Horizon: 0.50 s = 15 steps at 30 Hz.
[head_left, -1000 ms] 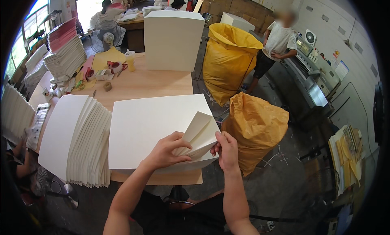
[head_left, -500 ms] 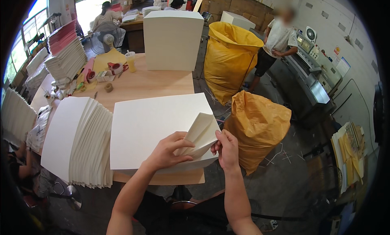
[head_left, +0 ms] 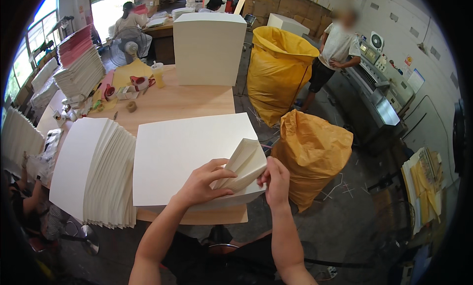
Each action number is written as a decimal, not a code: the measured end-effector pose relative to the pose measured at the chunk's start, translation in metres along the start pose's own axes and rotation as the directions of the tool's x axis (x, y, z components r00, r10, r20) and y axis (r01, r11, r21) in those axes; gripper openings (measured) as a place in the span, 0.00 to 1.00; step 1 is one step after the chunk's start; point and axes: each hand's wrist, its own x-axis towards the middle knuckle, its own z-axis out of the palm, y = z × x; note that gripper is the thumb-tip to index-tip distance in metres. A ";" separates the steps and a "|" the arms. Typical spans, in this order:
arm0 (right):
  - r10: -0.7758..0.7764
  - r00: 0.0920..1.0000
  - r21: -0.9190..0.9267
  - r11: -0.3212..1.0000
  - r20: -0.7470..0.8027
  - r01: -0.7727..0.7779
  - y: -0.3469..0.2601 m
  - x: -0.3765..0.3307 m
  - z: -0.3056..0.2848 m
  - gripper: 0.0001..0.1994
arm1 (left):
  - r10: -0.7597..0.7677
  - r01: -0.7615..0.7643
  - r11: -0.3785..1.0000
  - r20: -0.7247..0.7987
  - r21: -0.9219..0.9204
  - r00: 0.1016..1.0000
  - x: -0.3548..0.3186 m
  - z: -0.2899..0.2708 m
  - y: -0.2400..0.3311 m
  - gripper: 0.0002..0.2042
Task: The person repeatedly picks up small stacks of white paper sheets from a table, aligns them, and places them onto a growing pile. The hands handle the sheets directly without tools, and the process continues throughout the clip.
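A tall stack of white paper sheets (head_left: 182, 147) stands at the table's near edge, its near right corner turned up and folded back. Around this folded corner (head_left: 242, 162) my left hand (head_left: 207, 181) is closed, thumb on the near side and fingers over the top. My right hand (head_left: 277, 181) is at the stack's right edge, with curled fingers pinched at the sheet edges; its fingertips are partly hidden. Left of the stack, a fanned pile of white sheets (head_left: 79, 166) leans over.
Another white stack (head_left: 211, 51) stands farther back on the wooden table (head_left: 197, 98). Tape rolls (head_left: 131, 106) and a drink cup (head_left: 158, 75) lie or stand at left. Two yellow sacks (head_left: 278, 73) are on the floor to the right, a person (head_left: 340, 51) behind them. Someone sits at far left.
My right hand has shifted slightly, its thumb lower along the sheet edges. The folded corner sits a little lower. The person at far left has moved their hands over a clear plastic wrap.
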 end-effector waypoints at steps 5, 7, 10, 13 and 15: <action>-0.468 0.871 -0.600 0.658 0.147 0.455 0.008 -0.038 -0.010 0.12 | 0.052 -0.051 0.999 -0.034 0.017 0.998 0.001 -0.002 -0.006 0.27; -0.418 0.762 -0.680 0.361 0.494 0.639 0.010 -0.036 -0.009 0.14 | 0.089 -0.088 0.990 0.001 0.108 0.996 0.001 0.001 -0.003 0.29; -0.189 0.784 -0.629 0.501 0.591 0.595 0.032 -0.045 -0.010 0.22 | 0.131 -0.145 0.941 0.067 0.306 0.989 -0.002 0.004 0.006 0.33; -0.113 0.789 -0.634 0.532 0.603 0.561 0.040 -0.044 -0.017 0.24 | 0.143 -0.164 0.917 0.085 0.364 0.986 -0.002 0.005 0.006 0.34; -0.115 0.788 -0.644 0.511 0.605 0.569 0.039 -0.043 -0.017 0.22 | 0.149 -0.164 0.919 0.071 0.359 0.986 -0.001 0.004 0.004 0.34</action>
